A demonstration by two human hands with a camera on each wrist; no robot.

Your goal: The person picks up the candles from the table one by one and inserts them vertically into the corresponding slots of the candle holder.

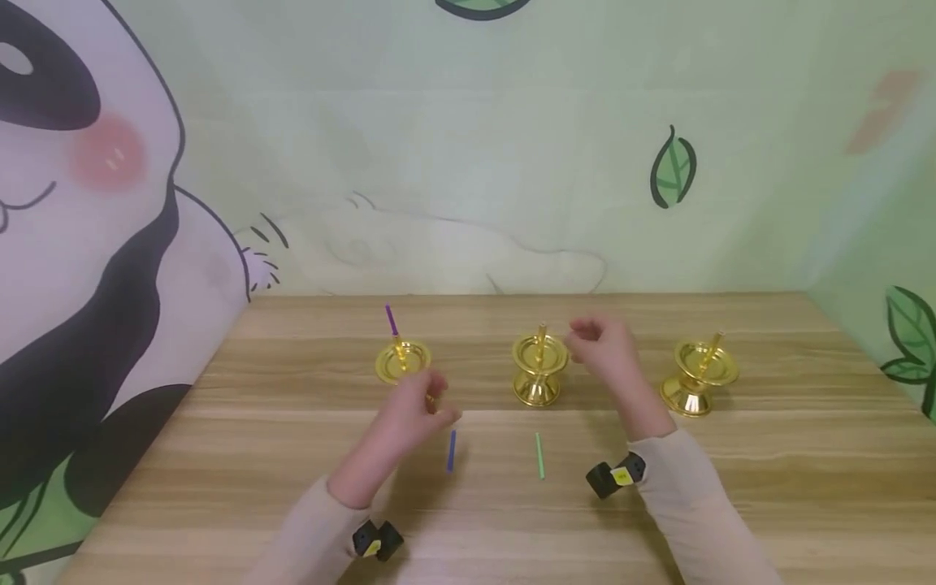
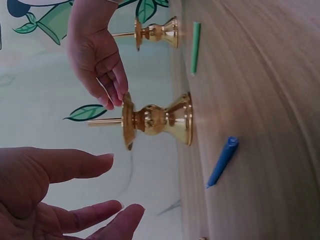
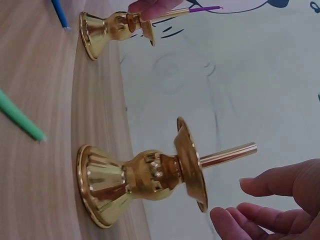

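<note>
In the head view, a purple candle (image 1: 391, 319) stands, slightly tilted, in the tube of the left brass candle holder (image 1: 404, 357). My left hand (image 1: 405, 414) hovers in front of this holder, partly hiding it; its fingers are spread with nothing between them in the left wrist view. Beside the dish of the middle candle holder (image 1: 537, 388) is my right hand (image 1: 607, 349). Its loosely bent fingers hold nothing, and a gap separates them from the bare tube (image 3: 230, 155). A blue candle (image 1: 451, 451) and a green candle (image 1: 540, 455) lie on the table.
A third brass candle holder (image 1: 687, 396) stands to the right, beyond my right forearm. The wooden table (image 1: 292, 455) meets a pale green printed backdrop (image 1: 453, 162) at its far edge. Black wrist cameras (image 1: 614, 475) jut inward from both sleeves.
</note>
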